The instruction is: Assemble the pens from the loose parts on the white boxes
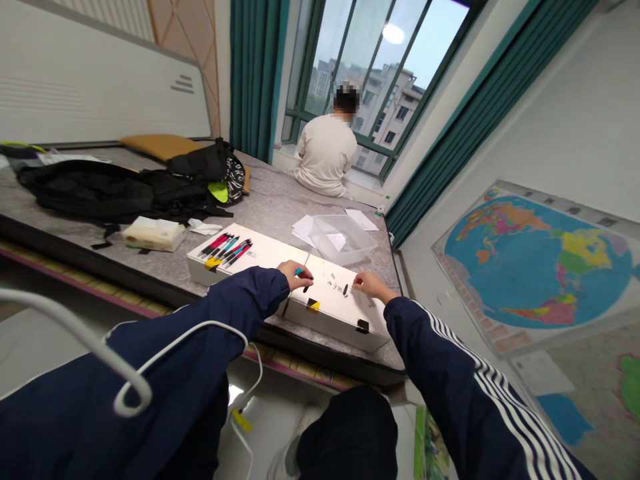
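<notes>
My left hand [295,273] is closed around a teal and black pen piece, mostly hidden by the fingers, above the white box-like surface [270,257]. To its right, my right hand [369,285] has its fingertips pinched together close to the surface; whatever they hold, if anything, is too small to make out. Between the hands lie a short black pen part [345,290] and several tiny pieces [334,283]. On the left part of the surface, several red, teal and black pens [227,249] lie side by side.
Behind the white surface sit a clear plastic bin [343,239] and paper sheets [303,231]. A tissue pack [154,233] and black backpack [100,190] lie on the bed at left. A person [327,153] sits by the window, back turned. A white cable [200,325] crosses my left sleeve.
</notes>
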`<state>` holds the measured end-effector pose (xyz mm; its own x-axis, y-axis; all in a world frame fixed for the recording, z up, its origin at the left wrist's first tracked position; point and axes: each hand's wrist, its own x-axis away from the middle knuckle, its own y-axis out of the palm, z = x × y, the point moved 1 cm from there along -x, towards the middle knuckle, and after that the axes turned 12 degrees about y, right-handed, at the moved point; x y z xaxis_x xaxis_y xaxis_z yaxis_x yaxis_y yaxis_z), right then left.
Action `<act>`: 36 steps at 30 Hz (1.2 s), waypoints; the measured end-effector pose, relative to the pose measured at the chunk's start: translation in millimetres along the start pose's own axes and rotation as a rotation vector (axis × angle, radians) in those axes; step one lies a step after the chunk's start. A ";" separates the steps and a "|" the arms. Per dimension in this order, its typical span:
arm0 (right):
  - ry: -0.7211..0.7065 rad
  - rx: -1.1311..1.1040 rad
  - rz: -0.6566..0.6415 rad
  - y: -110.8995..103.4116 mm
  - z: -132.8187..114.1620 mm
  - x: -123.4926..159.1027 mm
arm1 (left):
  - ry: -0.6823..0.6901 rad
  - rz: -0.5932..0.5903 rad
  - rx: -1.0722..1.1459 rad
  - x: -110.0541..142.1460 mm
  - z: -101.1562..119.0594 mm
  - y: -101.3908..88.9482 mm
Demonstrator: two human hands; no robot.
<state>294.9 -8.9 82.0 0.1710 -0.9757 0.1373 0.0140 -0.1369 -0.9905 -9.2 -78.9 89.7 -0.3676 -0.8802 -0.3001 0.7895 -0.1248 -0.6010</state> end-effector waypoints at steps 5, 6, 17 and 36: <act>0.031 0.027 -0.035 -2.8 25.7 5.7 | 0.024 -0.044 -0.042 -1.6 -3.9 3.9; 0.036 0.025 -0.048 -3.6 29.6 6.4 | 0.026 -0.050 -0.049 -2.0 -4.4 4.6; 0.050 0.010 -0.183 -3.7 33.1 15.7 | 0.024 -0.053 -0.040 -5.2 -3.8 12.6; 0.018 0.083 -0.092 17.2 13.3 12.4 | 0.040 -0.064 -0.020 -6.3 -8.0 13.4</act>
<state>310.4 -21.0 66.5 0.1477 -0.9625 0.2273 0.1105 -0.2123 -0.9709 -0.2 -71.3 77.6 -0.4366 -0.8517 -0.2897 0.7540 -0.1708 -0.6343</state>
